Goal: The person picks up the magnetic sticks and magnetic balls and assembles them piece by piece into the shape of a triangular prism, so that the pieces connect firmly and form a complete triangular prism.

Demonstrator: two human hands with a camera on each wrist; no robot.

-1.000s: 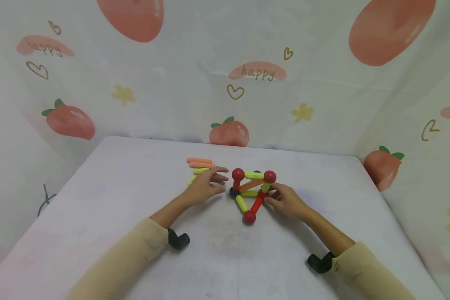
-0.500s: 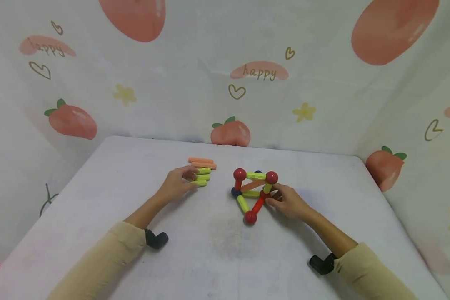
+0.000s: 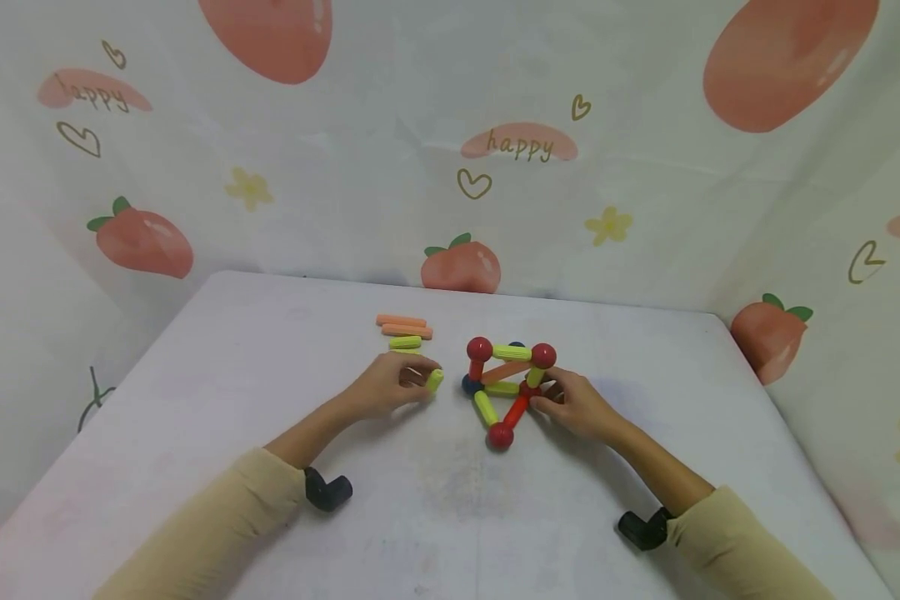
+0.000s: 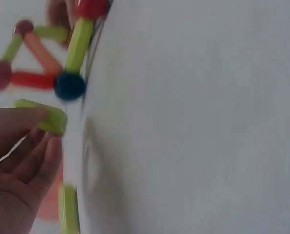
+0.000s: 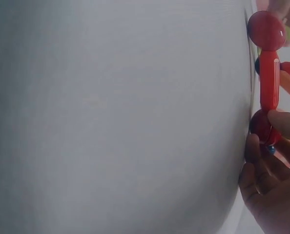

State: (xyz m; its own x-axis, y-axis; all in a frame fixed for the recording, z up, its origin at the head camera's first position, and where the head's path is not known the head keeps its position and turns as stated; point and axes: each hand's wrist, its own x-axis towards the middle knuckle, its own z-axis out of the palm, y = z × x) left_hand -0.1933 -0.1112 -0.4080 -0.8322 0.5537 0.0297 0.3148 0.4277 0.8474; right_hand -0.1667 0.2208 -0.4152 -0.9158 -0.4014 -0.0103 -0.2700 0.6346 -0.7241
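Note:
My left hand (image 3: 387, 387) pinches a short yellow-green rod (image 3: 435, 380) between thumb and fingertips, just left of a ball-and-rod frame. The left wrist view shows this rod (image 4: 54, 120) close to the frame's dark blue ball (image 4: 70, 86). The frame joins red balls (image 3: 501, 435) and dark blue balls with yellow-green, red and orange rods. Its lower part lies on the table, and two red balls (image 3: 479, 349) stand raised with a yellow-green rod (image 3: 512, 352) between them. My right hand (image 3: 579, 403) grips the frame's right-hand red ball (image 5: 263, 127), thumb and fingers around it.
Beyond my left hand, two orange rods (image 3: 405, 331) lie side by side on the white table (image 3: 285, 333). A yellow-green rod (image 3: 405, 342) lies beside them, with another partly hidden by the hand. A fruit-printed cloth (image 3: 360, 167) hangs behind the table.
My left hand moved left from the frame to the yellow-green rods, took the nearest one and brought it back to the right. My right hand stays at the red ball.

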